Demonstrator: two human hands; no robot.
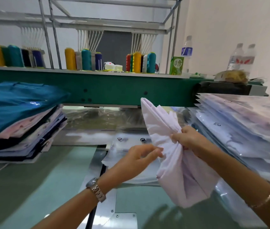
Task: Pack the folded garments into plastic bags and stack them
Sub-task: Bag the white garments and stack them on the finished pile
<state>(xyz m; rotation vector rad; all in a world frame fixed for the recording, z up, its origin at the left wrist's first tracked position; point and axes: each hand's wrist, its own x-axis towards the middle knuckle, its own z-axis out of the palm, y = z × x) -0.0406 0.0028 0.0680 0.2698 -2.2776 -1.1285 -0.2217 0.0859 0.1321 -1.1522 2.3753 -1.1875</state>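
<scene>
A pale pink folded garment [160,123] is held up above the table, bunched at its middle. My right hand [189,139] grips that bunched middle from the right. My left hand [141,156] pinches the cloth's left edge with fingertips. Under the hands lies a flat clear plastic bag [122,144] with small printed marks. A pile of folded garments [18,126] topped by a teal shirt stands at the left. A stack of bagged garments [240,126] rises at the right.
A green machine beam [107,91] runs across the back, with thread cones [84,59] on its shelf, a green carton [177,65] and water bottles [240,57]. More loose clear bags [98,118] lie under the beam. The glass-green table [36,187] extends toward me.
</scene>
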